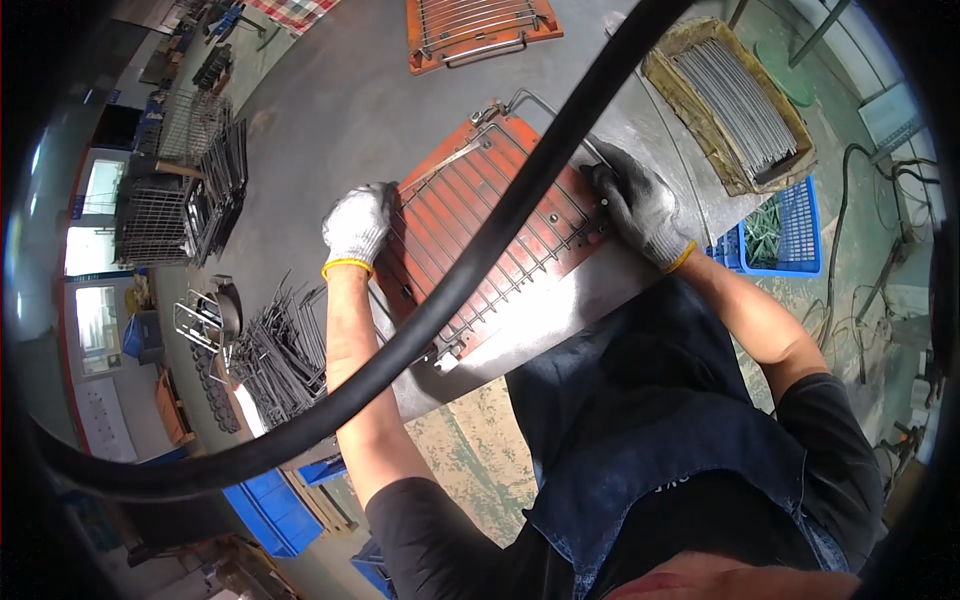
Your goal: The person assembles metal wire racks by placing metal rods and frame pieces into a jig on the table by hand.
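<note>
A red-orange flat jig plate [513,152] lies on the metal table, with a rack of parallel thin metal rods [470,205] laid across it. At its left edge is my left hand [358,225] in a white and grey work glove, fingers curled in against the edge; what they hold is hidden. My right hand [640,205], gloved alike, is at the right edge, its fingers closed round the end of a bent metal rod [545,103]. That rod runs along the plate's far corner. A thick black cable [510,225] crosses in front of the plate and hides part of it.
Another orange jig with rods [485,28] lies at the table's far side. On the right, a worn box of straight rods [735,100] stands above a blue crate of green pieces [785,235]. Bent wire parts [280,350] are heaped at left, near dark wire racks [215,190].
</note>
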`<state>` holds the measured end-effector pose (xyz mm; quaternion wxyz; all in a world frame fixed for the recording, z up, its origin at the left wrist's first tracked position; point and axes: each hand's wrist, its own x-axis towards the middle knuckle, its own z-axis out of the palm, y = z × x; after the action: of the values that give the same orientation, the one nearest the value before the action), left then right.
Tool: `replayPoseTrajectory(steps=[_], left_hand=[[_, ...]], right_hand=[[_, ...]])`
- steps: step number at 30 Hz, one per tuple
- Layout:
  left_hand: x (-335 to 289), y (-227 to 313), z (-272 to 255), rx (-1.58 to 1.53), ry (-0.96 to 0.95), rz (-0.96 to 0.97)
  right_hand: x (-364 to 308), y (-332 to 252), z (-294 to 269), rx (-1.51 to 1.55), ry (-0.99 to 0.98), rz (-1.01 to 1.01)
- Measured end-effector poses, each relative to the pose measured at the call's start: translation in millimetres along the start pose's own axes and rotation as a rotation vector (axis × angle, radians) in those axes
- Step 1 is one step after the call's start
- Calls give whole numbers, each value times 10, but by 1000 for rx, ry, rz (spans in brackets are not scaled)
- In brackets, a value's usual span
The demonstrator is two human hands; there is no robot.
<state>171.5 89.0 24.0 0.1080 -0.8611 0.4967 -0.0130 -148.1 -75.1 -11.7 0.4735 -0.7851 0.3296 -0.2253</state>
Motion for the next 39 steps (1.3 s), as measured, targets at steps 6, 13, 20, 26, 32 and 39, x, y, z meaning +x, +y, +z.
replayPoseTrajectory(steps=[6,13,20,26,32,39], left_hand=[[-69,-204,67,99,174,-100],[-784,549,-541,-29,184,79],[-1274,1322,-851,-377,277,387],[-1467,1117,-842,-552,886,105],[-2078,-227,116,-527,643,-735],[-2477,-1467,666,-64,358,-1076]], right_hand=[[3,101,78,-129,108,-178],[109,-313,-545,-427,388,-713],[-285,-625,-315,-770,-150,-850],[550,247,-1435,-821,262,-625],[1279,1777,-2644,-1109,64,-53],[821,1227,-2342,-905,249,-266]])
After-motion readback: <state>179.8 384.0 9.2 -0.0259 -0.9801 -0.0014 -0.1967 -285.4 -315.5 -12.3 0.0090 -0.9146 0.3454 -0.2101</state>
